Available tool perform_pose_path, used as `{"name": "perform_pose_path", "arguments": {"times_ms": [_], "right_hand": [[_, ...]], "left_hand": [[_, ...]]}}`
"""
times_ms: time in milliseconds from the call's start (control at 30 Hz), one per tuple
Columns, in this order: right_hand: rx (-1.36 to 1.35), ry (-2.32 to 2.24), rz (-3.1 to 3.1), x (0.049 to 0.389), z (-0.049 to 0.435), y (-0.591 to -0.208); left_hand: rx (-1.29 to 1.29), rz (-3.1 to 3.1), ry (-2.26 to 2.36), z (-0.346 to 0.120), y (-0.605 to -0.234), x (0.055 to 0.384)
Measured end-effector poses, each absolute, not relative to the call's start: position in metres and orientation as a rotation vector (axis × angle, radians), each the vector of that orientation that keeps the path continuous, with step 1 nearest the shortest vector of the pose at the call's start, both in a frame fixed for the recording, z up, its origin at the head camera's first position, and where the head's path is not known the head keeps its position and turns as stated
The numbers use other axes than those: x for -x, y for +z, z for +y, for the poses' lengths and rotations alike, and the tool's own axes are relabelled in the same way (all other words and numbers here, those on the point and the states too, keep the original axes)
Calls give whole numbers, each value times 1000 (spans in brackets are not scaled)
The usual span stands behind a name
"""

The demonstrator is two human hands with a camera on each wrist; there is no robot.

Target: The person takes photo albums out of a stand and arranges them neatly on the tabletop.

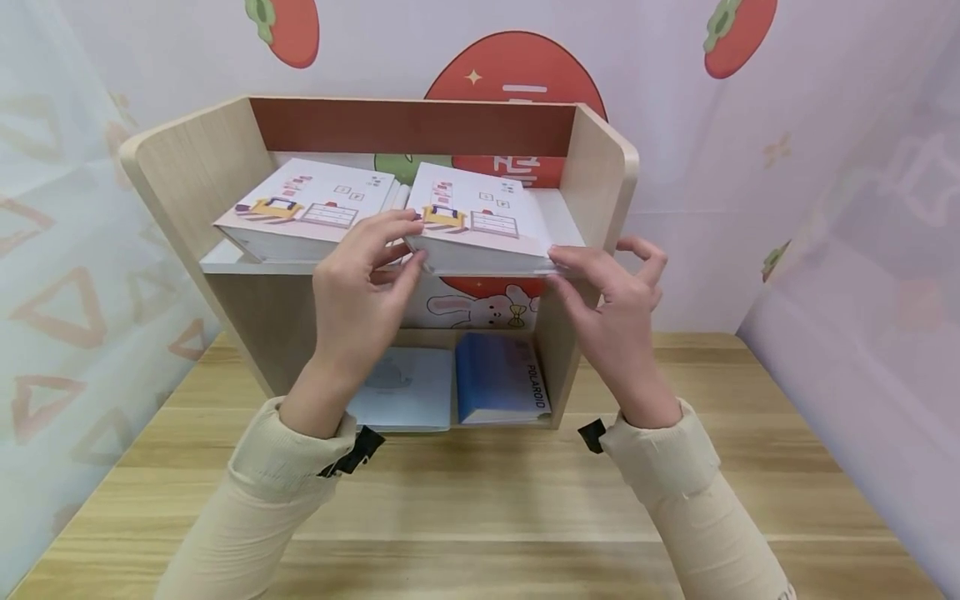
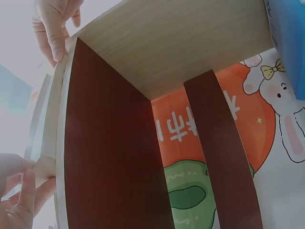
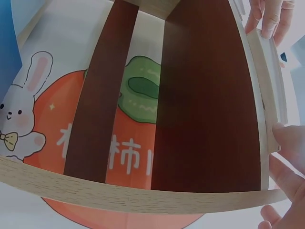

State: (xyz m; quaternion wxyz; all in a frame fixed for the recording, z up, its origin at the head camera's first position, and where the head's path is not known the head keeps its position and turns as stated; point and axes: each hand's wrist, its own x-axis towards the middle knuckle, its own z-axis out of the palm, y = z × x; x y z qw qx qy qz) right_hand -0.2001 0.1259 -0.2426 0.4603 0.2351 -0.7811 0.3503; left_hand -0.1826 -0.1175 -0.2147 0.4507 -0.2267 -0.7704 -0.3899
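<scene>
A thick white book (image 1: 480, 221) with a picture of a building on its cover lies on the upper board of a small wooden shelf unit (image 1: 611, 179). My left hand (image 1: 360, 283) pinches its left front corner, fingers above and thumb at the front. At the right front corner my right hand (image 1: 618, 304) holds the book, index finger on top and thumb lower, right by the board's edge. From the right wrist, the right-hand fingers (image 3: 288, 148) show at the end of the book's pale edge (image 3: 266, 86).
A matching white book (image 1: 300, 208) lies to the left on the same board. On the lower level are a pale blue book (image 1: 412, 387) and a darker blue one marked POLAROID (image 1: 498, 379). The unit stands on a wooden table (image 1: 480, 508) before a printed cloth (image 1: 697, 167).
</scene>
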Motion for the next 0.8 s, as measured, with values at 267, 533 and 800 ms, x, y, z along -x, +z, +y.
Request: {"name": "perform_pose_path", "arguments": {"times_ms": [267, 533, 800], "right_hand": [[-680, 856, -1844, 198, 128, -242], [-693, 867, -1819, 194, 128, -241], [-696, 958, -1841, 188, 128, -242]], "left_hand": [[552, -1872, -988, -115, -218, 175], [558, -1839, -1020, -113, -220, 169], [552, -1812, -1073, -112, -222, 166]]}}
